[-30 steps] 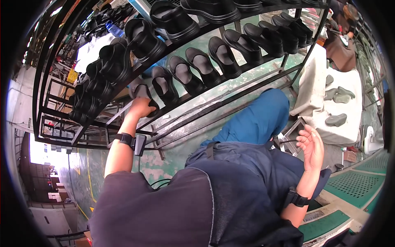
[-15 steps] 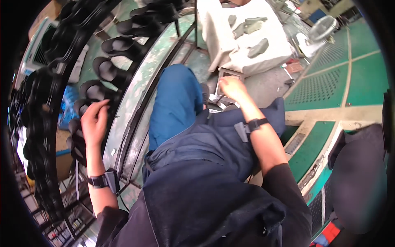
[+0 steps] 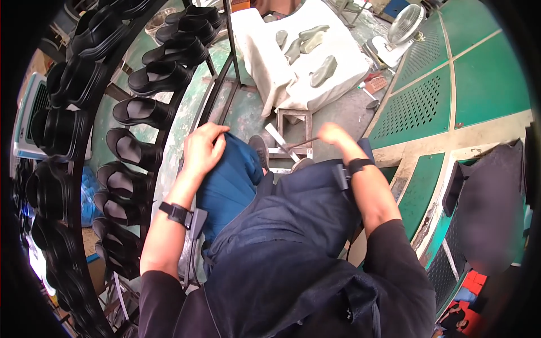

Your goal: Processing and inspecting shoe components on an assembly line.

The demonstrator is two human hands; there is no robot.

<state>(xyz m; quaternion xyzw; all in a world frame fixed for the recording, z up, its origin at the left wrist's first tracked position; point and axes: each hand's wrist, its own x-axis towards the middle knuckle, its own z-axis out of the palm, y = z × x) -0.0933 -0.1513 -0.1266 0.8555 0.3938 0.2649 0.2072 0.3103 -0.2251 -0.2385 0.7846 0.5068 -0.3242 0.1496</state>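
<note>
My left hand (image 3: pixel 204 147) is over my blue-trousered left knee (image 3: pixel 234 169), its thumb and forefinger apart and nothing visible in it. My right hand (image 3: pixel 336 135) is closed on a thin dark rod (image 3: pixel 304 143), which points left from the fist above the floor. The rod's far end lies near a pale flat strip (image 3: pixel 276 137) by my feet; whether they touch I cannot tell. To my left, black shoes (image 3: pixel 135 111) stand in a row on a dark metal rack, toes and openings showing.
A white-draped table (image 3: pixel 270 62) ahead carries several grey-green shoe-shaped pieces (image 3: pixel 323 71). Before it stands a small metal frame stool (image 3: pixel 295 119). A white fan (image 3: pixel 406 25) is at the far right. Green machine panels (image 3: pixel 417 107) line the right, with a dark padded shape (image 3: pixel 490 208) nearer.
My left hand has moved right, from beside the rack shoes to over my knee. My right hand has shifted slightly right and down. The view has turned a little.
</note>
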